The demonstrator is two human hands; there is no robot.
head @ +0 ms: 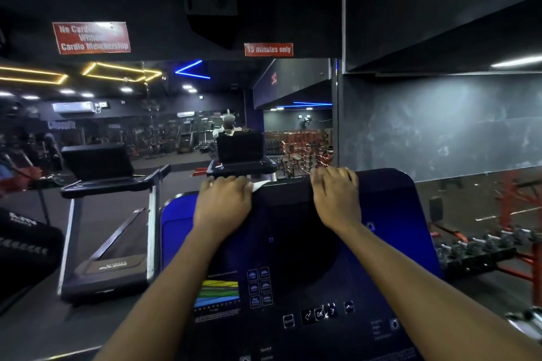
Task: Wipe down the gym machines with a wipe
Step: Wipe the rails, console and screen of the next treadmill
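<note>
A dark blue treadmill console (299, 243) fills the lower middle of the head view, its button panel near the bottom. My left hand (224, 202) lies on the console's top left edge and presses a white wipe (259, 184) against it; only a corner of the wipe shows past my fingers. My right hand (335, 195) rests on the top edge further right, fingers curled over the rim, with nothing in it that I can see.
A wall mirror (176, 114) stands right behind the console and reflects the gym. Another treadmill (108, 214) stands to the left. A rack of dumbbells (484, 246) and red frames sit at the right. A dark wall panel rises at the upper right.
</note>
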